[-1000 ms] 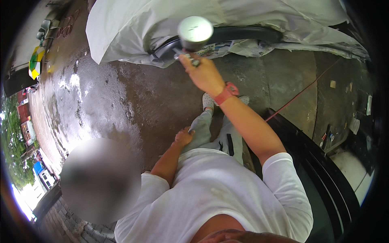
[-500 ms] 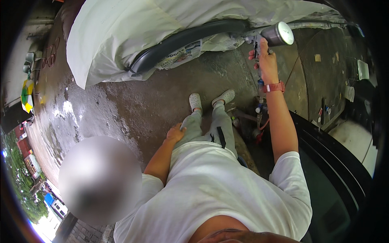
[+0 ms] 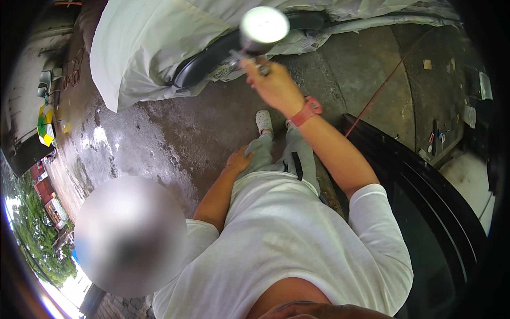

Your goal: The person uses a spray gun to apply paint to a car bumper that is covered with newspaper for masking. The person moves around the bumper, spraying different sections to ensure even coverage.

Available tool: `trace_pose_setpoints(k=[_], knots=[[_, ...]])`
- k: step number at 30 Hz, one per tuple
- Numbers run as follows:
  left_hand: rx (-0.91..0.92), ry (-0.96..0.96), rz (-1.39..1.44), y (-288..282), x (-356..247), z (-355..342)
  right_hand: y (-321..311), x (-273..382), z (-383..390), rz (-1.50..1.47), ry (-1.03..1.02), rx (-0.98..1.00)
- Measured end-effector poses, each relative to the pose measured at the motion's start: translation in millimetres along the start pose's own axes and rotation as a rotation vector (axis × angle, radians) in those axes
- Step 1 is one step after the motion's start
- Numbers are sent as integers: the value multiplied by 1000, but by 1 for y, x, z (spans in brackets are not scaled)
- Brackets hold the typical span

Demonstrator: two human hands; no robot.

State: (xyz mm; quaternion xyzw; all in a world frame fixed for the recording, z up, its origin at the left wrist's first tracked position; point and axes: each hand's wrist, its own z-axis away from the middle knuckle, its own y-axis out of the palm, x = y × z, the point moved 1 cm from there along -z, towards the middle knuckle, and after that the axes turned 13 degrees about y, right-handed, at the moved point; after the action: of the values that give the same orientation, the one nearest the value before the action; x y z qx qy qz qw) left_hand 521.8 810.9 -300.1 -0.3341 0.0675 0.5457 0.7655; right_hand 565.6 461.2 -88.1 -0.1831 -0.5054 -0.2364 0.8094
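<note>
My right hand (image 3: pixel 273 85) grips a spray gun (image 3: pixel 249 61) with a bright, round-topped metal cup (image 3: pixel 264 29), held in front of a long dark curved panel (image 3: pixel 196 66). White sheeting (image 3: pixel 130 48) and some paper masking surround that panel. My left hand (image 3: pixel 239 158) rests on the thigh of my grey trousers (image 3: pixel 257 151), fingers loosely apart with no tool in them.
Dark glossy car bodywork (image 3: pixel 419 223) lies beside me at the right, and a red hose (image 3: pixel 380 87) runs near it. The wet concrete floor (image 3: pixel 154 149) spreads left toward chairs (image 3: pixel 47 80) and a yellow-green umbrella (image 3: pixel 46 125). Small items (image 3: pixel 435 141) lie at the right.
My right hand and spray gun swung right half a second ago and are now back toward the centre, higher in the picture. My left hand stays at my thigh.
</note>
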Motion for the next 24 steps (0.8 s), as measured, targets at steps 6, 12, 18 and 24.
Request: trace_pose_setpoints(k=[6, 12, 18, 24], knots=[[-1, -26, 12, 3, 2, -3, 48, -20, 8, 99, 132, 218], [28, -69, 13, -4, -3, 3, 5, -76, 0, 165, 26, -36], [-35, 46, -21, 0, 5, 5, -95, -121, -4, -81, 69, -369], [40, -26, -32, -19, -14, 5, -196, -117, -34, -156, 251, -617]])
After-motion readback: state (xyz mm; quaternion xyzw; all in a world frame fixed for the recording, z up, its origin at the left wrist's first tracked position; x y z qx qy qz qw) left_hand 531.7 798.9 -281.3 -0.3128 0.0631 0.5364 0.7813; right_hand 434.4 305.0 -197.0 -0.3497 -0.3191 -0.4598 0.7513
